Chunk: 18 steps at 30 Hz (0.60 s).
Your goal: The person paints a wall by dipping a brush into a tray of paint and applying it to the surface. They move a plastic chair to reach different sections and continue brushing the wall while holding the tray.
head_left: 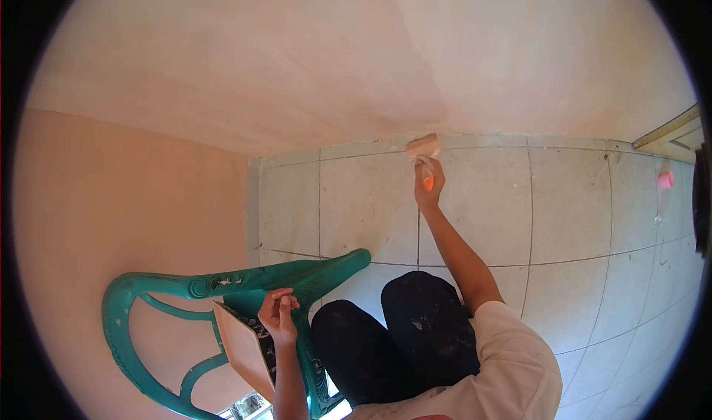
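My right hand [429,183] is closed round the orange handle of a paint brush [423,147]. The brush's wide head, coated in pinkish paint, is at the foot of the wall [356,64], over the edge of the tiled floor [371,197]. My left hand [279,312] is held over the green plastic chair [297,272], beside a tray of pinkish paint [245,349] that rests on the chair. Its fingers are curled with the tips close together; whether anything small is between them cannot be made out.
A second wall [133,197] meets the painted one at the left corner. To the right lies a small pink object [665,180] on the floor, near a wooden door or frame [671,134]. My dark-trousered knees [430,316] are bent between the chair and my right arm.
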{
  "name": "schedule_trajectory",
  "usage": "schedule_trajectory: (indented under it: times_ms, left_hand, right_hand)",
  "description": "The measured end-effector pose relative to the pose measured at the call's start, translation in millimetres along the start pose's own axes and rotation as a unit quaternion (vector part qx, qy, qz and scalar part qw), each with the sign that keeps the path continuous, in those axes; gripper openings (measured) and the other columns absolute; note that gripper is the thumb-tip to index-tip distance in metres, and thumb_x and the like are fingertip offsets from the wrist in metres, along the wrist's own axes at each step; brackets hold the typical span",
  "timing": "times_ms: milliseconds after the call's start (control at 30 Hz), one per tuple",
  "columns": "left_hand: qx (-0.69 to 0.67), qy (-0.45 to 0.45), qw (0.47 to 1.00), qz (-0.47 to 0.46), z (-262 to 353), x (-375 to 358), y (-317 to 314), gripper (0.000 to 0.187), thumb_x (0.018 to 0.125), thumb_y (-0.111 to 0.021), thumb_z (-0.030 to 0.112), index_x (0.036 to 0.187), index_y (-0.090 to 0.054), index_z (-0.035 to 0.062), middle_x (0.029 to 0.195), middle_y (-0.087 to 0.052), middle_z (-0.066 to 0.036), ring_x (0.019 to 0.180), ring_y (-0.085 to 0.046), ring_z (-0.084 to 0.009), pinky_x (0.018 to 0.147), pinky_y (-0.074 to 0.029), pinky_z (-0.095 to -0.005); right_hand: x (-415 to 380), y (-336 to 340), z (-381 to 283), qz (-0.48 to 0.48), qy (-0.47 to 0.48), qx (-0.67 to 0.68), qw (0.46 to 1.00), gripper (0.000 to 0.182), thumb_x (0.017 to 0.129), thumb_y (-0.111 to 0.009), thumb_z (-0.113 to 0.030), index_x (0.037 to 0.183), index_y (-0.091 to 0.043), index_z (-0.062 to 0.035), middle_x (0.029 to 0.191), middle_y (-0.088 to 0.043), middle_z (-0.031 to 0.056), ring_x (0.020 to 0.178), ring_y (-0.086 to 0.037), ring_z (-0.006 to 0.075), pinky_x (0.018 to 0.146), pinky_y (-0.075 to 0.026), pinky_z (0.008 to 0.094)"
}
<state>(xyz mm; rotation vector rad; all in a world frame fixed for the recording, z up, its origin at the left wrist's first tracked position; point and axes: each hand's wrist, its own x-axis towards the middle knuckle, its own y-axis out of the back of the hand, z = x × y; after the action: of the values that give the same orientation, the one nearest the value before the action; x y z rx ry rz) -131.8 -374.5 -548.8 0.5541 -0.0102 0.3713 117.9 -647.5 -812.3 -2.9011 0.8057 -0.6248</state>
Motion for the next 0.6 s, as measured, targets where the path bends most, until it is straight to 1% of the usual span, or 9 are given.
schedule_trajectory:
  times_ms: [67, 133, 200, 267, 300, 367, 400, 467, 600]
  left_hand:
    - [0.001, 0.002, 1.0, -0.004, 1.3, 1.4, -0.3, 0.022, 0.096, -0.057, 0.016, 0.096, -0.065, -0.0041, 0.078, -0.063, -0.007, 0.066, -0.059, -0.011, 0.06, -0.048, -0.0228]
    - [0.006, 0.012, 1.0, -0.009, 3.3, -1.6, 0.9, 0.022, 0.096, -0.057, 0.016, 0.096, -0.065, -0.0042, 0.078, -0.063, -0.007, 0.066, -0.06, -0.0111, 0.06, -0.048, -0.0229]
    - [0.022, 0.007, 1.0, -0.003, 4.4, 0.0, -0.8, 0.025, 0.096, -0.055, 0.02, 0.095, -0.065, -0.0023, 0.076, -0.062, -0.006, 0.063, -0.058, -0.0117, 0.059, -0.045, -0.0236]
    - [0.018, 0.005, 1.0, -0.005, 3.5, -0.5, 0.5, 0.023, 0.096, -0.055, 0.018, 0.095, -0.065, -0.0031, 0.077, -0.062, -0.007, 0.064, -0.059, -0.0115, 0.059, -0.046, -0.023]
    - [0.013, -0.002, 1.0, -0.003, 2.4, -0.2, 0.6, 0.021, 0.096, -0.056, 0.015, 0.096, -0.065, -0.004, 0.077, -0.062, -0.007, 0.064, -0.059, -0.0112, 0.059, -0.047, -0.0224]
    - [0.013, 0.002, 1.0, -0.004, 1.7, -0.3, 1.3, 0.022, 0.096, -0.056, 0.015, 0.096, -0.065, -0.004, 0.077, -0.062, -0.007, 0.064, -0.059, -0.0114, 0.059, -0.047, -0.0226]
    - [0.013, 0.003, 1.0, -0.006, 2.2, -0.7, 1.7, 0.022, 0.096, -0.056, 0.015, 0.096, -0.065, -0.0039, 0.077, -0.062, -0.007, 0.064, -0.059, -0.0115, 0.059, -0.047, -0.0228]
    - [0.014, 0.0, 1.0, -0.011, 3.5, -1.1, 1.0, 0.022, 0.096, -0.056, 0.016, 0.095, -0.065, -0.0038, 0.077, -0.062, -0.007, 0.064, -0.059, -0.0116, 0.059, -0.047, -0.023]
    - [0.028, -0.003, 1.0, -0.013, 1.5, -0.2, 1.9, 0.023, 0.095, -0.058, 0.018, 0.095, -0.065, -0.0033, 0.079, -0.062, -0.007, 0.065, -0.059, -0.0115, 0.059, -0.047, -0.0233]
  right_hand:
    - [13.8, -6.8, 25.2, 0.117, -0.013, -0.094, 0.989, 0.013, 0.088, -0.064, 0.002, 0.101, -0.064, 0.0012, 0.094, -0.064, 0.0134, 0.089, -0.062, 0.0253, 0.08, -0.048, 0.0345]
    - [51.2, -20.1, 37.5, 0.122, -0.032, -0.051, 0.991, 0.013, 0.088, -0.063, 0.002, 0.101, -0.064, 0.0016, 0.095, -0.063, 0.0136, 0.089, -0.062, 0.0258, 0.08, -0.048, 0.0348]
    - [68.7, -17.6, 15.0, 0.13, -0.05, -0.01, 0.99, 0.013, 0.088, -0.063, 0.002, 0.101, -0.064, 0.002, 0.095, -0.063, 0.0138, 0.088, -0.062, 0.0263, 0.08, -0.048, 0.0351]
    - [64.1, -8.4, -28.8, 0.023, 0.055, -0.034, 0.998, 0.012, 0.089, -0.063, 0.001, 0.101, -0.064, 0.002, 0.096, -0.063, 0.0142, 0.088, -0.062, 0.0263, 0.081, -0.048, 0.0354]
    - [49.4, -3.3, -32.7, 0.021, 0.054, -0.036, 0.998, 0.012, 0.089, -0.063, 0.001, 0.101, -0.064, 0.002, 0.096, -0.063, 0.0142, 0.088, -0.062, 0.0263, 0.081, -0.048, 0.0354]
    - [19.3, 4.4, -34.9, -0.064, 0.015, 0.014, 0.998, 0.012, 0.09, -0.062, 0.001, 0.101, -0.065, 0.0014, 0.097, -0.063, 0.014, 0.089, -0.062, 0.0255, 0.082, -0.048, 0.0349]
    - [12.5, 2.5, -24.8, -0.064, 0.014, 0.014, 0.998, 0.012, 0.09, -0.062, 0.001, 0.101, -0.065, 0.0014, 0.097, -0.063, 0.014, 0.089, -0.062, 0.0255, 0.082, -0.048, 0.0349]
    - [4.2, -4.0, 1.6, 0.046, -0.054, -0.009, 0.997, 0.013, 0.089, -0.062, 0.003, 0.101, -0.065, 0.0006, 0.096, -0.063, 0.0136, 0.089, -0.062, 0.0245, 0.082, -0.048, 0.0333]
    - [51.9, -18.8, 22.3, 0.098, -0.007, -0.063, 0.993, 0.015, 0.088, -0.063, 0.004, 0.102, -0.065, -0.0002, 0.096, -0.064, 0.013, 0.089, -0.062, 0.0237, 0.081, -0.049, 0.0326]
